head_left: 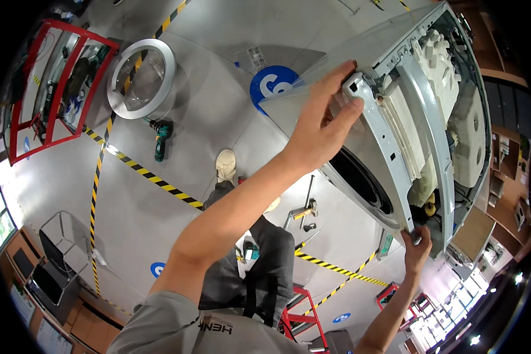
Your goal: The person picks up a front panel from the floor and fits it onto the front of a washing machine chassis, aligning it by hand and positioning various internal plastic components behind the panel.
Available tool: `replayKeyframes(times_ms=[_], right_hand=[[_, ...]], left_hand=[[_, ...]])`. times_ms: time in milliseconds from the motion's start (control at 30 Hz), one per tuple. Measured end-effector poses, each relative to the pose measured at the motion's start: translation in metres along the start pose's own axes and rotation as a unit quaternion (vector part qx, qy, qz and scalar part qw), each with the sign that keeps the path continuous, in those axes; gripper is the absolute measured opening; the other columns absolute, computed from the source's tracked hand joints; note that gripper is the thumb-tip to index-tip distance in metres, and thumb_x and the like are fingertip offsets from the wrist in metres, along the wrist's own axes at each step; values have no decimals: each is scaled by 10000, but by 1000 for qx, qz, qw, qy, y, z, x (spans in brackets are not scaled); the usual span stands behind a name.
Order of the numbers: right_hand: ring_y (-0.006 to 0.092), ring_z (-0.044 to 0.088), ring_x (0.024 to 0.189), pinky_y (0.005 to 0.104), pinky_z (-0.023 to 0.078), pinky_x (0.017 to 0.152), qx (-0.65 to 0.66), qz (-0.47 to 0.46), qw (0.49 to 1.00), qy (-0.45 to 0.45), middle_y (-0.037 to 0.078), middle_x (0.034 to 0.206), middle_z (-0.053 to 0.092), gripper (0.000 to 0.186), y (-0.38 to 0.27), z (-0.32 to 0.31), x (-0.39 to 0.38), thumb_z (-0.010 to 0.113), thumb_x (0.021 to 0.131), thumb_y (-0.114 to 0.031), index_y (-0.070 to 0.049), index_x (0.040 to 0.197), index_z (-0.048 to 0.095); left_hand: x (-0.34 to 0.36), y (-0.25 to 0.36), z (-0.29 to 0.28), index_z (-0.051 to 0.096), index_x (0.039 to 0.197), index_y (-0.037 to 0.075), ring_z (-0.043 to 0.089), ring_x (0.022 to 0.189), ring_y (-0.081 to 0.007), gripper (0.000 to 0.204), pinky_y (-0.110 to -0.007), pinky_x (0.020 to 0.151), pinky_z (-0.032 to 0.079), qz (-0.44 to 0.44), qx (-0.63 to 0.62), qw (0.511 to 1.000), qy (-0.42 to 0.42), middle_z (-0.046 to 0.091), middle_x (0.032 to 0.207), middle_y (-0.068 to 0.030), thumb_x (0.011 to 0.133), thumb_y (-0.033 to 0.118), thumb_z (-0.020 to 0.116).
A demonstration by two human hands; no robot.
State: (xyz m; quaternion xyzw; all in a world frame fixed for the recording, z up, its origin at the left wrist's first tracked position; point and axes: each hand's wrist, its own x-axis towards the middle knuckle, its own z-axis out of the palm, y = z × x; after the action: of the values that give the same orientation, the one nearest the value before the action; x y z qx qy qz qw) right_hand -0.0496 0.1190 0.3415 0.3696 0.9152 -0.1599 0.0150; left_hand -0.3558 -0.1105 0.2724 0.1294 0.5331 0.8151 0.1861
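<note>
A front-loading washing machine [312, 65] stands at the right with its top off and its inside parts showing. Along its front runs a grey metal panel [379, 127] with a round dark door opening [363, 180]. My left hand [324, 118] grips the panel's far upper corner, thumb on one side and fingers over the other. At the near end of the same panel, my right hand [418, 248] is closed on the corner. Inside the machine, a metal crossbar [428, 124] and a pale block [469, 135] are visible.
On the floor lie a round washer door [171, 76], a green cordless drill [161, 141], a hammer [311, 209] and a small clear tray [256, 58]. A red tool cart [56, 88] stands at the left. Yellow-black tape [153, 177] crosses the floor; chairs [53, 283] stand lower left.
</note>
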Motion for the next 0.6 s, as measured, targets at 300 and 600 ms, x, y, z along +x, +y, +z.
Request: replayKeyframes(times_ms=[300,600], right_hand=[[178,382,613,274,332,567,63,-30,997,35,56,688,405,313,1,15,0,712,571,35,-1,741,452],[110,328,601,240,269,532,116,-41,987,99,8,686,333,341,8,26,-3,705,529,20,-27,715,423]], left_hand=[[1,-4,-3,403,1309,10,470,845,-110,508,-217,694,390,36,69,997,-6,527,1045,-73,895,264,550],[18,-37,-15,453,1252,-47,546,788,-127,572,-223,673,436,226,125,966,-8,593,1001,-119,862,342,606]])
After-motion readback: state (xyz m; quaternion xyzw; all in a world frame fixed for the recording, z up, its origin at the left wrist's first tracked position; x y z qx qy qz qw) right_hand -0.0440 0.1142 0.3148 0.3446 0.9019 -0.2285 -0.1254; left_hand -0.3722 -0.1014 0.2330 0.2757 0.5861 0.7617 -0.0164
